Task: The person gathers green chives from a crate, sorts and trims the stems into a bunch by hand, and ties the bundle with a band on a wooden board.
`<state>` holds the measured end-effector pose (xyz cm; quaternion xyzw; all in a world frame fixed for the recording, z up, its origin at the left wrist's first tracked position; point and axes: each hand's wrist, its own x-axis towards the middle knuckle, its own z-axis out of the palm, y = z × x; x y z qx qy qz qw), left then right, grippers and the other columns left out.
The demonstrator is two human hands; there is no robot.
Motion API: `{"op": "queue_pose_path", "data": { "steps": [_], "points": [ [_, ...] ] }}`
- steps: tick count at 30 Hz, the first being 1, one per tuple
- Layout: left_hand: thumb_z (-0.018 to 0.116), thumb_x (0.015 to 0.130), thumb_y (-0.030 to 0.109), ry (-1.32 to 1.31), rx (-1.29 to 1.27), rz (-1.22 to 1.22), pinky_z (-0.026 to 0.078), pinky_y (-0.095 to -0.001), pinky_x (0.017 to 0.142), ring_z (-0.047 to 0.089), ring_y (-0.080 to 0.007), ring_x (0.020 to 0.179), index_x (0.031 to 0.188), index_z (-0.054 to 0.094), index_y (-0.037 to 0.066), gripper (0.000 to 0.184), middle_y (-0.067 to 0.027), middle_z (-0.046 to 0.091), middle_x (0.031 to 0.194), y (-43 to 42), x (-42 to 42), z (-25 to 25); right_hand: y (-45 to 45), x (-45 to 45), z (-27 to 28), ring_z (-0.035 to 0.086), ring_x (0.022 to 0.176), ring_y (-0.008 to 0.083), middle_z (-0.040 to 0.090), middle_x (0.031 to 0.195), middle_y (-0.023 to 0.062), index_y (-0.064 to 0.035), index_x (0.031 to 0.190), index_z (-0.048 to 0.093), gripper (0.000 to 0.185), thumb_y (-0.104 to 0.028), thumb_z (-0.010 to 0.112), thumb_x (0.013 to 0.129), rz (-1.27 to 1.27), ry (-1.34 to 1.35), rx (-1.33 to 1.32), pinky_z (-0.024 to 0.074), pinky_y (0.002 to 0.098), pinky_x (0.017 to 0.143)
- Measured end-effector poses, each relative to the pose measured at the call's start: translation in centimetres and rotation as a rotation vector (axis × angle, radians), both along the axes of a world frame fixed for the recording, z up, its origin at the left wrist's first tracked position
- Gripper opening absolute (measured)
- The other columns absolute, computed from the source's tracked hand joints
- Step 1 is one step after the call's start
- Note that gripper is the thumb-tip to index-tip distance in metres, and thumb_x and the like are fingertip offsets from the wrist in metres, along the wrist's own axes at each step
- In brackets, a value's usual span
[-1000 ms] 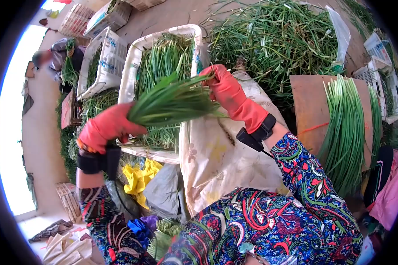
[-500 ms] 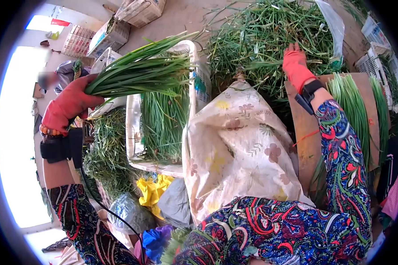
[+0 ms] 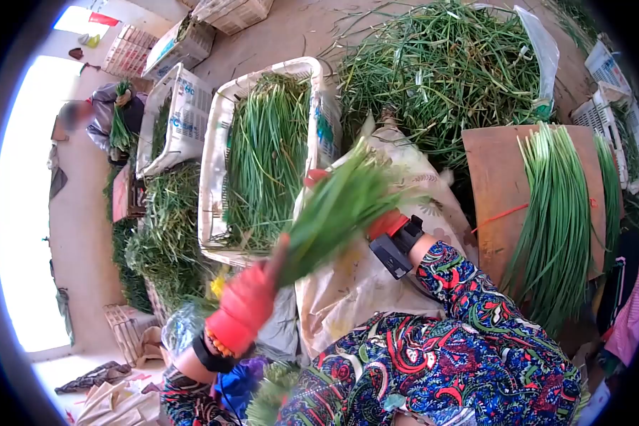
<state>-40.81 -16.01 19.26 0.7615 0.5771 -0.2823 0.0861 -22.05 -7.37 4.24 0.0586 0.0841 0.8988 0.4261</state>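
Observation:
My left hand (image 3: 243,307), in a red glove, is closed round one end of a bunch of green chives (image 3: 344,206). The bunch slants up to the right over the cream flowered cloth (image 3: 376,277) on my lap and is blurred by motion. My right hand (image 3: 385,224), also red-gloved, lies behind the bunch. Only its wrist side and a bit of red past the bunch's upper edge show; its grip is hidden. Beyond the cloth, a white crate (image 3: 209,192) holds more chives (image 3: 270,160).
Loose green stalks (image 3: 440,64) are heaped at the back. To the right, trimmed chives (image 3: 557,206) lie on a brown board (image 3: 493,170). Another white crate (image 3: 181,117) stands at left, near a person (image 3: 106,117) holding greens. More cut leaves (image 3: 167,241) are piled below that crate.
My left hand has brought the chives from the upper left down and right, in front of me. My right hand has left the loose heap and come in behind the bunch.

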Motion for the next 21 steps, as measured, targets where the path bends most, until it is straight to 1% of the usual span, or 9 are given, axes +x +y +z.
{"op": "queue_pose_path", "data": {
  "steps": [1,5,9,11,13,17,18,19,21],
  "points": [
    [0.066,0.067,0.01,-0.424,-0.149,0.068,0.048,-0.0381,0.069,0.059,-0.0252,0.082,0.14,0.01,0.021,0.092,-0.0178,0.058,0.1,-1.0,-0.3,0.0,-0.3,0.6,0.8,0.053,0.096,0.0137,0.055,0.106,0.0061,0.0012,0.119,0.043,0.051,-0.04,0.042,0.089,0.093,-0.2,-0.085,0.0418,0.0279,0.087],
    [0.074,0.067,0.022,-1.043,-0.394,0.646,0.039,-0.0334,0.089,0.047,-0.0233,0.109,0.138,0.019,0.014,0.09,-0.0141,0.049,0.119,0.0,-3.8,-2.6,-0.5,0.1,1.5,0.053,0.095,0.0147,0.056,0.105,0.0069,0.0007,0.119,0.045,0.048,-0.037,0.042,0.089,0.201,-0.451,-0.08,0.0428,0.0288,0.086],
    [0.062,0.074,0.041,-1.385,-0.681,0.464,0.03,-0.0324,0.098,0.043,-0.0238,0.114,0.133,0.029,0.005,0.076,-0.0163,0.044,0.126,4.2,-4.1,-10.1,-1.6,-0.3,3.2,0.054,0.094,0.0158,0.056,0.104,0.0077,0.0002,0.118,0.046,0.045,-0.034,0.043,0.088,0.193,-0.565,0.126,0.0437,0.0298,0.086],
    [0.062,0.073,0.044,-1.297,-0.639,0.592,0.032,-0.0323,0.096,0.046,-0.0232,0.11,0.128,0.036,-0.001,0.075,-0.0135,0.049,0.121,3.4,-4.4,-14.1,-2.9,0.6,5.5,0.054,0.093,0.0163,0.056,0.104,0.0081,0.0,0.118,0.046,0.044,-0.033,0.044,0.088,0.133,-0.629,0.313,0.0442,0.0302,0.085],
    [0.065,0.071,0.038,-1.805,-1.25,1.001,0.035,-0.032,0.093,0.049,-0.022,0.106,0.126,0.04,0.001,0.07,-0.0103,0.052,0.118,1.8,-2.4,-17.4,-3.8,1.3,7.5,0.054,0.092,0.0168,0.056,0.104,0.0085,-0.0002,0.118,0.047,0.043,-0.031,0.044,0.088,0.024,-0.688,0.51,0.0447,0.0307,0.085],
    [0.074,0.061,0.025,-1.751,-1.327,1.095,0.044,-0.0401,0.087,0.056,-0.0304,0.099,0.121,0.043,-0.001,0.072,-0.0176,0.055,0.111,0.1,-0.9,-15.7,2.1,3.3,5.9,0.055,0.091,0.0178,0.056,0.103,0.0094,-0.0007,0.117,0.048,0.04,-0.028,0.045,0.088,-0.225,-0.823,0.484,0.0457,0.0316,0.084],
    [0.073,0.062,0.024,-1.708,-1.339,1.185,0.043,-0.0399,0.088,0.056,-0.0304,0.099,0.121,0.043,-0.001,0.071,-0.0175,0.055,0.112,-0.8,-1.6,-15.8,5.4,4.8,3.8,0.057,0.073,0.0132,0.061,0.085,0.0064,0.0037,0.111,0.051,0.041,-0.027,0.053,0.084,-0.129,-0.781,0.129,0.0493,0.0271,0.072],
    [0.072,0.063,0.023,-1.67,-1.343,1.28,0.043,-0.0396,0.089,0.055,-0.0305,0.1,0.121,0.043,-0.002,0.07,-0.0174,0.054,0.113,-1.9,-2.4,-16.1,7.4,7.7,3.5,0.054,0.061,0.0087,0.059,0.069,0.0019,0.0056,0.107,0.054,0.04,-0.026,0.055,0.082,-0.292,-0.916,0.354,0.0481,0.0231,0.065],
    [0.067,0.068,0.023,-1.671,-1.291,1.388,0.043,-0.0386,0.088,0.056,-0.029,0.099,0.119,0.045,-0.002,0.062,-0.0163,0.055,0.113,-3.8,-2.9,-16.1,8.9,13.0,3.4,0.051,0.06,0.0061,0.056,0.065,0.0,0.0056,0.107,0.054,0.038,-0.026,0.051,0.085,-0.435,-0.932,0.249,0.0459,0.02,0.063]
  ]
}}
